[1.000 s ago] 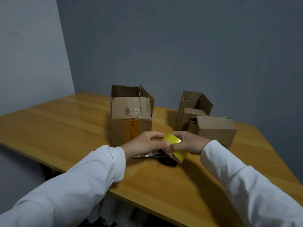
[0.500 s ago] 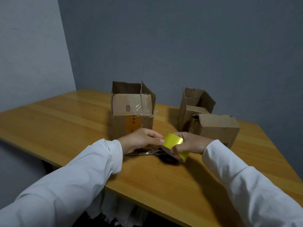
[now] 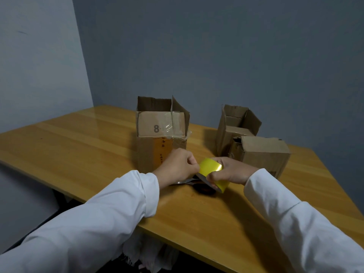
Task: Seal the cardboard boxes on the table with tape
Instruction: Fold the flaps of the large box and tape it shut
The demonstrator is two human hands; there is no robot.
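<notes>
No new tape is on any box: the big box [image 3: 161,134] and the far box [image 3: 237,125] stand with flaps up, and the small box [image 3: 264,152] looks folded shut, though its seam is too dim to judge. The right hand [image 3: 229,172] grips the yellow tape roll [image 3: 211,171] just above the table [image 3: 78,146], in front of the boxes, while the left hand [image 3: 177,167] pinches at its edge, probably after the loose end. Scissors [image 3: 189,181] lie under the hands; all sealing remains.
</notes>
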